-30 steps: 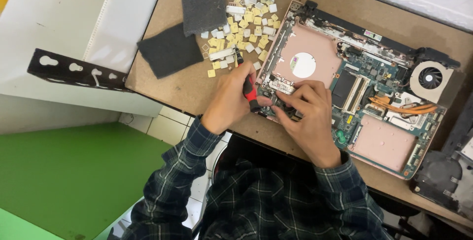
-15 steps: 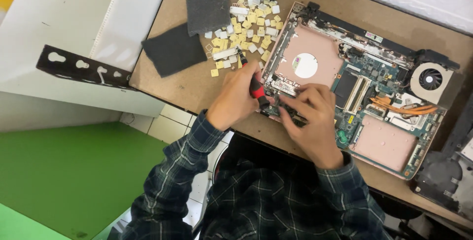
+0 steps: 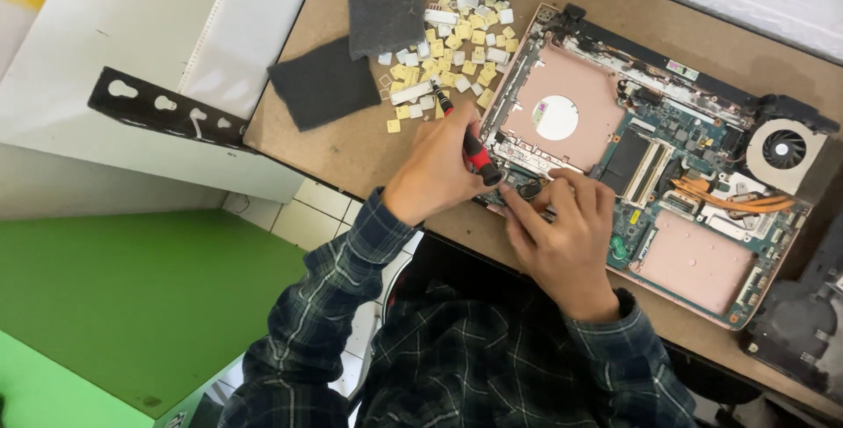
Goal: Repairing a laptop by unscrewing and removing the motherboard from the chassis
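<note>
Two hands at the near edge of an opened laptop, one gripping a screwdriver.

The left hand [image 3: 436, 167] is closed around a red-and-black screwdriver [image 3: 471, 151], its tip down at the near-left corner of the opened laptop [image 3: 667, 156] on the brown counter [image 3: 351, 143]. The right hand [image 3: 562, 239] is half curled, fingertips [image 3: 536, 193] pressing on a small part at that same edge; whether it pinches anything cannot be told. Loose pale keycaps [image 3: 457, 50] and two grey foam pads [image 3: 327, 83] lie beyond the left hand.
</note>
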